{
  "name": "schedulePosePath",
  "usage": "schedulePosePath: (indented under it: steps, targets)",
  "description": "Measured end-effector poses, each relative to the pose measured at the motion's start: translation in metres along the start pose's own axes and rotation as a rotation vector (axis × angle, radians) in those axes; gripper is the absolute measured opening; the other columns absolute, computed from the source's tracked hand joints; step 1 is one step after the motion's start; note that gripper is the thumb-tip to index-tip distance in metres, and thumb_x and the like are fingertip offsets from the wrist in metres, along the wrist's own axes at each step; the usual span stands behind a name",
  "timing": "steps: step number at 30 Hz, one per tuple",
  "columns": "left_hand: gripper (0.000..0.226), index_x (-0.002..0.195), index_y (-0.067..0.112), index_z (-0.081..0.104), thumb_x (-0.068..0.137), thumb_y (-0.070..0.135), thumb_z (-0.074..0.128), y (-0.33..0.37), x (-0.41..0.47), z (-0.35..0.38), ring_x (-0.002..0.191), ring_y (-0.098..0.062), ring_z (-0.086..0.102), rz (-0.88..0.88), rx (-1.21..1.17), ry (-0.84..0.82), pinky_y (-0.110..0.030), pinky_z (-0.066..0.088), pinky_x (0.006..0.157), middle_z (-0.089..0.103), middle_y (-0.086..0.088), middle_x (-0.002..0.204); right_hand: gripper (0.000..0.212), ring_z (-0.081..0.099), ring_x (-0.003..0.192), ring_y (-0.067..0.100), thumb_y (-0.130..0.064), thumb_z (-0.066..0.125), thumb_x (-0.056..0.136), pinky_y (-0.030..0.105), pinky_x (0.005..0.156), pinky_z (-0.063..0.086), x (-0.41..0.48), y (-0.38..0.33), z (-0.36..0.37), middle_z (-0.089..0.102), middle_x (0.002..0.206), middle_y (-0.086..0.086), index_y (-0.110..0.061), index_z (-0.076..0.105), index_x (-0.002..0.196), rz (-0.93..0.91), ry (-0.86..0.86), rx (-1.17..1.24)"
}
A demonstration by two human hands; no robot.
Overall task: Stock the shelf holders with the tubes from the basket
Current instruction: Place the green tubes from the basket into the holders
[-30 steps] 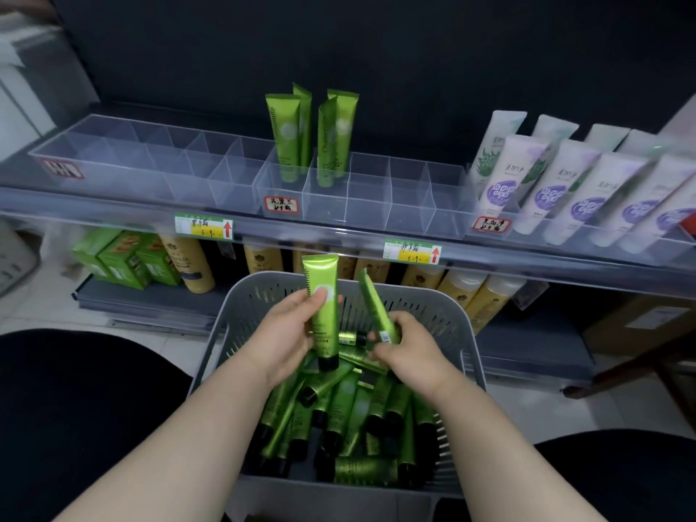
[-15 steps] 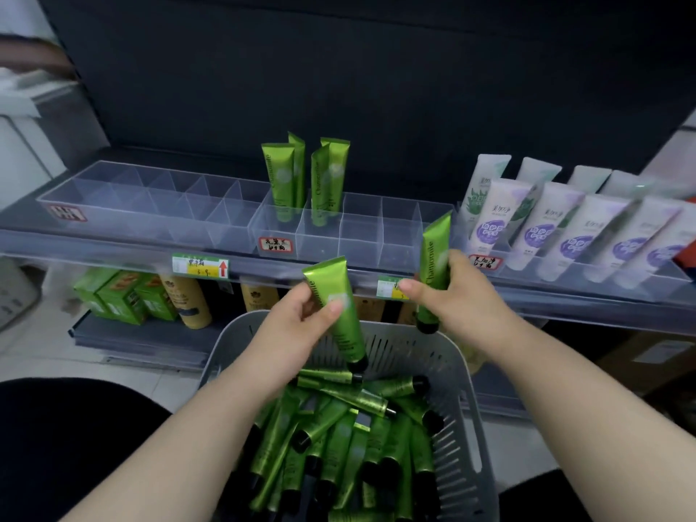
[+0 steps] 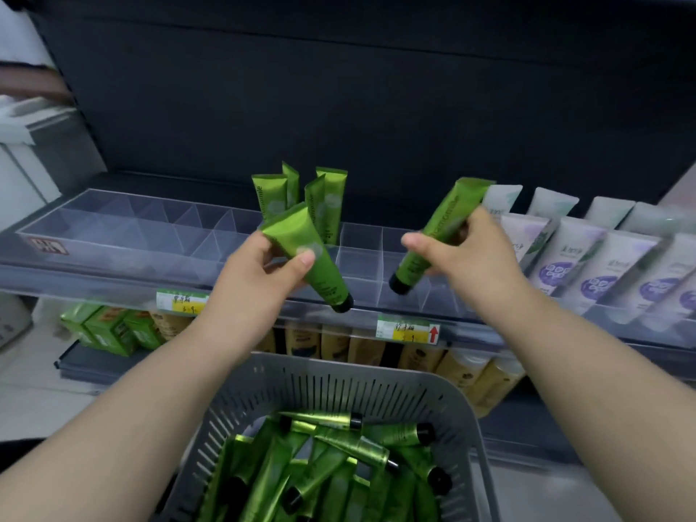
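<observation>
My left hand (image 3: 260, 280) gripped a glossy green plastic tube (image 3: 309, 258), its black cap tilted down and right over the near edge of the clear plastic divided holder (image 3: 150, 235). My right hand (image 3: 467, 258) clasped a second green tube (image 3: 433, 239), cap down above a right-hand compartment. Farther back, four green tubes (image 3: 269, 194) stood in the holder's middle. Loose green tubes (image 3: 271, 480) lay in the grey slotted plastic basket (image 3: 339, 361) nearest me.

White tubes (image 3: 617, 265) lean at right, green boxes (image 3: 109, 329) and amber bottles (image 3: 467, 374) below.

Basket (image 3: 467, 416) of tubes (image 3: 331, 472) before the shelf holders (image 3: 361, 265).
</observation>
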State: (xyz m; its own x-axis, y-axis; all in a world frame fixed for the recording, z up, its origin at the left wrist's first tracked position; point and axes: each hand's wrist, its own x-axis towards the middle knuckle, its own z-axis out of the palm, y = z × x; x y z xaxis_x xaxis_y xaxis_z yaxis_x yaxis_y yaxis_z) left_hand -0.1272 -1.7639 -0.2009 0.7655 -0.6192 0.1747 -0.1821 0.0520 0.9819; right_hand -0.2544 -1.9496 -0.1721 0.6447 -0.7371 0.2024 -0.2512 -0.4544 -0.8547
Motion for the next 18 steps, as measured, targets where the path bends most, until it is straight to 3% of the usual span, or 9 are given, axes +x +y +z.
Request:
schedulePosePath:
  steps: [4,8,11,16,18]
  targets:
    - [0.016,0.101,0.028,0.061,0.086,0.023,0.065,0.008,0.018,0.001,0.102,-0.013,0.065,0.057,0.001,-0.013,-0.038,0.051,0.090,0.069,0.007,0.105,0.044,0.068,0.075,0.013,-0.042,0.075,0.074,0.026,0.063,0.058,0.035,-0.020,0.009,0.063,0.096,-0.001,-0.017,0.051,0.101,-0.043,0.012,-0.008]
    - [0.013,0.094,0.038,0.063,0.082,0.033,0.065,0.011,0.035,-0.001,0.103,-0.012,0.064,0.090,0.054,-0.033,-0.044,0.048,0.094,0.069,0.010,0.105,0.044,0.068,0.081,0.019,-0.041,0.077,0.072,0.036,0.072,0.059,0.071,-0.026,0.027,0.062,0.092,-0.001,-0.016,0.052,0.098,-0.041,0.024,-0.025]
    - [0.013,0.089,0.044,0.063,0.082,0.034,0.067,0.012,0.043,-0.005,0.101,-0.013,0.065,0.110,0.057,-0.025,-0.047,0.050,0.091,0.070,0.010,0.102,0.052,0.064,0.094,0.021,-0.042,0.079,0.069,0.039,0.081,0.057,0.094,-0.024,0.042,0.062,0.103,0.002,-0.014,0.053,0.104,0.008,0.001,-0.078]
    - [0.015,0.084,0.043,0.066,0.070,0.037,0.066,0.011,0.048,-0.017,0.101,-0.011,0.065,0.130,-0.029,-0.009,-0.040,0.049,0.093,0.071,0.011,0.101,0.055,0.063,0.097,0.023,-0.040,0.079,0.069,0.038,0.084,0.056,0.116,-0.008,0.062,0.061,0.108,0.004,-0.015,0.052,0.109,0.093,-0.019,-0.160]
    - [0.017,0.084,0.043,0.067,0.068,0.037,0.065,0.008,0.050,-0.021,0.101,-0.010,0.065,0.129,-0.034,-0.003,-0.040,0.049,0.093,0.071,0.012,0.101,0.063,0.060,0.106,0.023,-0.038,0.077,0.072,0.031,0.085,0.052,0.117,0.000,0.068,0.057,0.118,0.004,-0.014,0.047,0.122,0.130,-0.037,-0.205]
